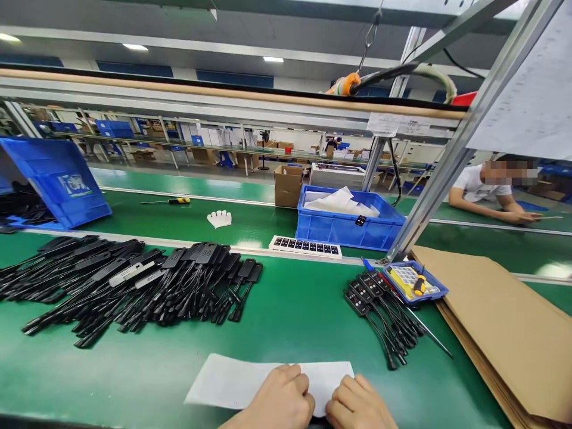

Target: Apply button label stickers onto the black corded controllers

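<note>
A white sheet [227, 381] lies flat and wide at the bottom centre, its left end slightly raised. My left hand [283, 396] is closed over the sheet's middle, fingers curled at its near edge. Close beside it, my right hand [357, 402] is closed at the sheet's right end. Between the two hands a dark thing shows at the lower picture edge, too covered to name. Fingertips of both hands are mostly hidden. To the right lies a bunch of black cables with flat labelled control pads [369, 286]. A large heap of similar black cables [179, 286] spreads to the left.
Behind the heaps are a strip of black labels [306, 246], a blue bin with white paper [348, 229], a white glove [219, 218] and a screwdriver [179, 201]. Brown cardboard sheets [500, 316] and a small blue tray [413, 286] stand right. A person [487, 190] sits beyond.
</note>
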Tool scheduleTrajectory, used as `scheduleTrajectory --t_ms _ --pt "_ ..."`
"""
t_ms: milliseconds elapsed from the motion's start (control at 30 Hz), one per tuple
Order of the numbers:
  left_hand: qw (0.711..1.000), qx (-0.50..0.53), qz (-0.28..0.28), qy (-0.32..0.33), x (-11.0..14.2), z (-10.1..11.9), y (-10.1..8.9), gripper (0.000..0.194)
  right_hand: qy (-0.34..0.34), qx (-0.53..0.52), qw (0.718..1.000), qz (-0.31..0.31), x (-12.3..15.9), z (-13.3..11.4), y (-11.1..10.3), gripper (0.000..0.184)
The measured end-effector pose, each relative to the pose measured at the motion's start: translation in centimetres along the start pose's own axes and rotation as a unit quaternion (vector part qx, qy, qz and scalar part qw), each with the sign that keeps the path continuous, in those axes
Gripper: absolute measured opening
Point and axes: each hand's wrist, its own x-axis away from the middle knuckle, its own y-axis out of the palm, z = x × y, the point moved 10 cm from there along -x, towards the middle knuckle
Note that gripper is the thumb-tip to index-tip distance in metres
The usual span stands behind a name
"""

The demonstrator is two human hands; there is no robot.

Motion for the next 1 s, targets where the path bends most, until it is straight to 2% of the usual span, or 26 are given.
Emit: scheduleTrajectory --t_ms 133,200,267,400,467,567,633,733,833,900,1000 --pt "0.985 0.052 -0.152 -0.066 0.7 0.0 2.7 0.009 0.059 -0.050 0.996 -0.051 2.0 0.1 1.8 0.028" --pt "0.967 0.091 -0.212 -0.111 1.0 -0.4 2.9 0.005 0.108 -0.080 0.986 -0.096 2.4 0.7 2.5 0.023" --pt "0.952 0.121 -0.239 -0.148 1.2 -0.7 2.4 0.012 0.160 -0.121 0.967 -0.155 2.6 1.3 3.4 0.021" --pt "0.946 0.136 -0.248 -0.158 1.1 -0.9 1.2 0.021 0.271 -0.195 0.900 -0.282 3.0 2.9 5.4 0.019" --pt "0.951 0.145 -0.228 -0.148 0.9 -1.0 0.8 0.021 0.314 -0.222 0.860 -0.335 3.2 3.6 6.3 0.019" --pt "0.954 0.196 -0.178 -0.140 0.4 -1.1 0.6 0.015 0.347 -0.262 0.819 -0.375 3.2 4.1 6.7 0.020" --pt "0.952 0.216 -0.171 -0.130 0.2 -0.9 0.9 0.012 0.359 -0.284 0.803 -0.382 3.2 4.2 6.7 0.019" --pt "0.959 0.176 -0.190 -0.116 -0.2 -0.1 1.6 0.014 0.355 -0.276 0.803 -0.390 3.4 3.9 6.7 0.016" --pt "0.964 0.111 -0.215 -0.111 -0.5 0.6 2.5 0.017 0.331 -0.206 0.837 -0.383 3.4 3.8 6.6 0.019" --pt "0.961 0.091 -0.231 -0.121 -0.5 0.6 3.0 0.023 0.326 -0.172 0.849 -0.378 3.4 4.0 6.6 0.021" --pt "0.957 0.113 -0.232 -0.132 -0.7 0.2 2.7 0.026 0.327 -0.213 0.840 -0.378 3.5 4.3 6.6 0.019"
